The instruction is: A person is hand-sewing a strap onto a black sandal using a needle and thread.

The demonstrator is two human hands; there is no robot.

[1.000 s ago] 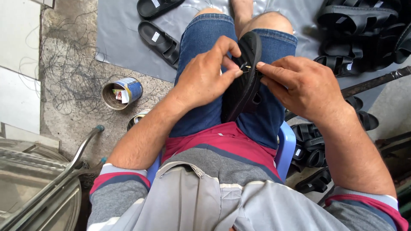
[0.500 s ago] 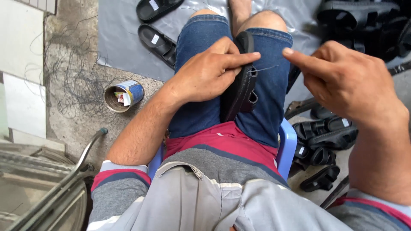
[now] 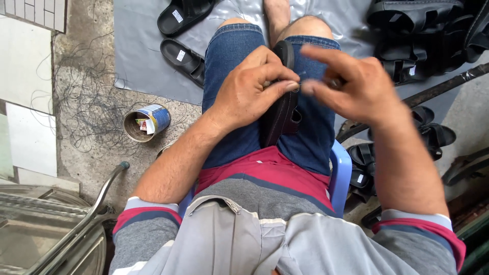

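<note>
My left hand (image 3: 249,94) is wrapped around the black rubber sandal (image 3: 281,109) that stands on its edge between my knees, on my blue denim shorts (image 3: 229,76). The fingers are curled tight and the thumb presses the top edge, just as they did a second ago. The sandal has not moved.

My right hand (image 3: 351,84) is the one that has changed. A second ago it was pressed onto the sandal beside the left hand. Half a second ago it had pulled away to the side. Now it is coming back, close to the left thumb, and it looks blurry because it is moving fast. Its thumb and first finger are pinched nearly together, the other fingers loose. I think it pinches something thin, maybe a thread or needle, but it is too small and blurred for me to tell. This back-and-forth looks to me like one stitch pulled out and the next one starting.

Around me, I sit on a blue plastic stool (image 3: 340,175). Two more black sandals (image 3: 183,35) lie on a grey plastic sheet (image 3: 147,46) on the floor, and a pile of black sandals (image 3: 423,35) sits at the right. A small open tin can (image 3: 146,122) rests on the concrete among loose dark threads (image 3: 86,112).
</note>
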